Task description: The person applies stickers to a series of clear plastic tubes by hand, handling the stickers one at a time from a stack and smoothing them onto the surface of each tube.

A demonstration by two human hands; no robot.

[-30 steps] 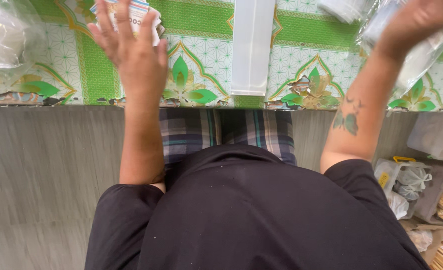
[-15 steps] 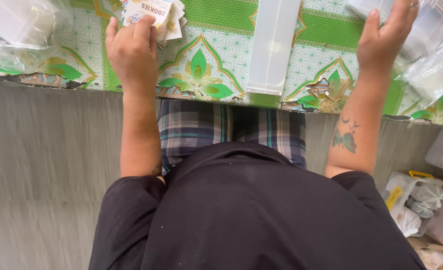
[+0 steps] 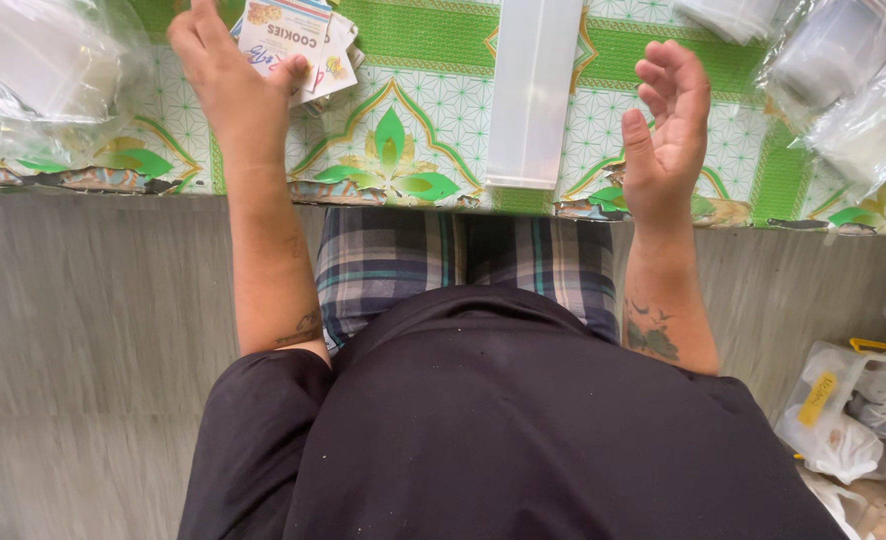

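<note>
Labels [image 3: 298,45] in a small stack at 11 o'clock on the green patterned tablecloth [image 3: 403,110], under the left hand [image 3: 228,75].
Left hand palm-down, fingers together on the stack; best to pin it flat and slide off one label. Right hand [image 3: 668,125] raised at 1 o'clock, edge-on, fingers loosely curled, empty, beside the white plastic box [image 3: 533,90].

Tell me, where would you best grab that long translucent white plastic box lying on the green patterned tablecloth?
Grip the long translucent white plastic box across its narrow width near the end at the table edge, probably coming from above: it lies flat, lengthwise away from the person, both long sides free. The open right hand is nearest.
</note>
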